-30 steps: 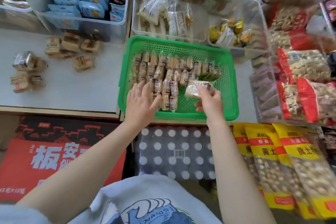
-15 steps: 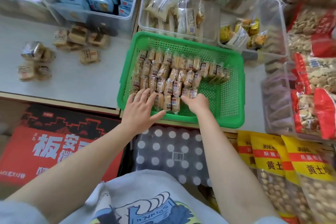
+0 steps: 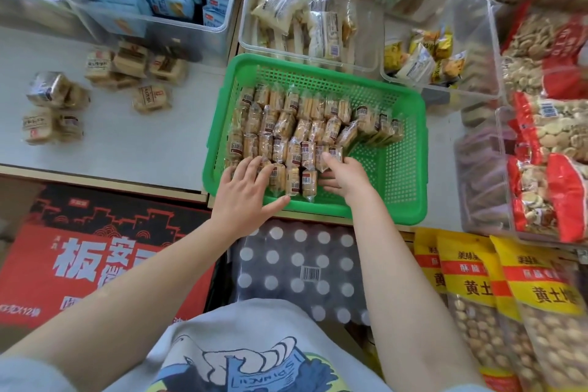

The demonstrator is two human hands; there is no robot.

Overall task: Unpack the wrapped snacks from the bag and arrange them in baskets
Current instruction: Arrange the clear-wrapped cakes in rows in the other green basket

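Shop stock is crowding every side of the pale tabletop [image 3: 133, 149], and near its front edge the green basket [image 3: 410, 169] is sitting with both hands reaching into it. Nearest, the left hand [image 3: 245, 191] is lying flat with fingers spread, pressing on the front-left packets; its grip is apart and holding nothing. Just beside it, the right hand [image 3: 342, 172] is curling its fingers against the end of the front row, though whether that grip is pinching a packet cannot be told. The wrapped snacks [image 3: 296, 134] are standing in rows running left to right, each packet's long axis pointing away from the person. Bare mesh is lying to the right of the rows, so the right hand is probably nearer the open space. Farther back, loose wrapped cakes [image 3: 127, 73] are waiting on the tabletop at left.
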